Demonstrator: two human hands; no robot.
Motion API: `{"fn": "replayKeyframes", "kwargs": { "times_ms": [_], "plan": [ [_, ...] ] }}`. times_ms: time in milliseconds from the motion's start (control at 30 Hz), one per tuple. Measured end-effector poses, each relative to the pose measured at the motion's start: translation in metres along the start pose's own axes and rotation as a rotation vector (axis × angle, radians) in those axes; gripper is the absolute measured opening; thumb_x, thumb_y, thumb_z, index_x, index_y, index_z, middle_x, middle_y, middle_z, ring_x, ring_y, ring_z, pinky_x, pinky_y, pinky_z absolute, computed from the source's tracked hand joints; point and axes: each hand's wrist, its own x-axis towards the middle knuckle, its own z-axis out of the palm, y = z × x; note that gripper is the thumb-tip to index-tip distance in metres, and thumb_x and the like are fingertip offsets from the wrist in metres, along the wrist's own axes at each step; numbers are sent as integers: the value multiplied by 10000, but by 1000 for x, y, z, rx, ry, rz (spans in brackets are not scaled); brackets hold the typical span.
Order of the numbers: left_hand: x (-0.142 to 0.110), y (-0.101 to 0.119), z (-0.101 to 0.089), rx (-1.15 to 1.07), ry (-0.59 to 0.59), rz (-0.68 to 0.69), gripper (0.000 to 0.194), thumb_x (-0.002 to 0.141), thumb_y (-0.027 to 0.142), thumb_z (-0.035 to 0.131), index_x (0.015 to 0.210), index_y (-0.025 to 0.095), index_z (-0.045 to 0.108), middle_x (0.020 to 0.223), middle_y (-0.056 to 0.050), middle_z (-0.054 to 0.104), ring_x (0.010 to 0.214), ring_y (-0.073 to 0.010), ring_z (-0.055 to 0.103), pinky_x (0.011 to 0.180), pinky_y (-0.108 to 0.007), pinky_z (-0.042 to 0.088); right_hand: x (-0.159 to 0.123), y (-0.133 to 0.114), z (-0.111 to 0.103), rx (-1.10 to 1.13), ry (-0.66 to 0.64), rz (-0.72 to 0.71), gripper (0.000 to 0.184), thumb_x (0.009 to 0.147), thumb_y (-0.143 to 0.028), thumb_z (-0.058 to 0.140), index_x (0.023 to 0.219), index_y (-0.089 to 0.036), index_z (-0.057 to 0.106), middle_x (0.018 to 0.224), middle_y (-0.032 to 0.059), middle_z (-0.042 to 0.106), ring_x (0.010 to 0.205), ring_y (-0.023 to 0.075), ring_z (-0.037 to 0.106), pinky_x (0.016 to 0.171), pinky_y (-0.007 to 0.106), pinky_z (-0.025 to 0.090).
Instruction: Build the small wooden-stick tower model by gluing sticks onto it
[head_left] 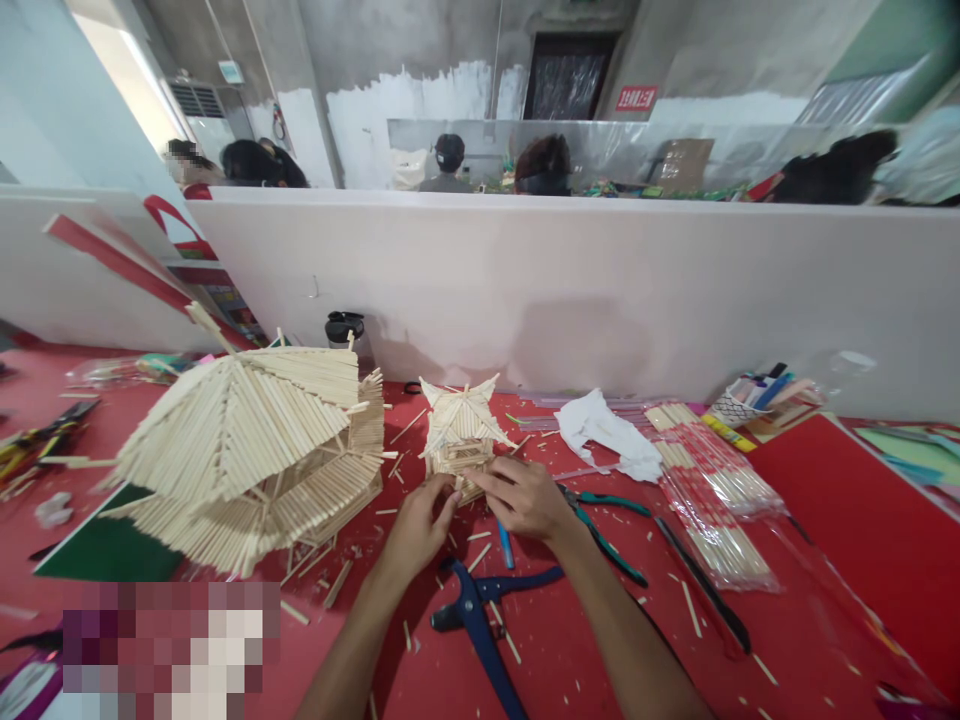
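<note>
A small pavilion model made of thin wooden sticks, with upturned roof corners, stands in the middle of the red table. At its front lower edge my left hand is closed, thumb and index finger bent in against the base. From the right, my right hand has its bent fingers closed on the same front edge. Any small piece between the fingertips is too hidden to make out. A much larger stick pavilion with a wide sloping roof stands to the left, apart from both hands.
Blue-handled cutters lie before my hands, with green-handled pliers, a black tool and bagged sticks rightward. White tissue, a pen holder and loose sticks lie about. A white partition stands behind; people sit beyond.
</note>
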Motion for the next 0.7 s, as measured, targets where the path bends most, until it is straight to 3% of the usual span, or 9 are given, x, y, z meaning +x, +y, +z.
{"fn": "replayKeyframes", "kwargs": {
  "times_ms": [467, 700],
  "plan": [
    [0, -1, 0, -9, 5, 17, 197, 982, 328, 468, 995, 190, 608, 895, -46, 684, 820, -184, 643, 799, -301, 491, 4, -4, -1, 10, 32, 16, 370, 904, -97, 524, 1222, -194, 686, 846, 56, 670, 746, 155, 623, 644, 240, 507],
    [0, -3, 1, 11, 20, 0, 224, 978, 358, 475, 1000, 188, 619, 917, -60, 692, 852, -198, 649, 828, -318, 493, 7, -6, -6, 134, 83, 136, 377, 944, -101, 460, 1268, -201, 624, 915, 65, 733, 821, 165, 683, 746, 264, 561]
  ]
}}
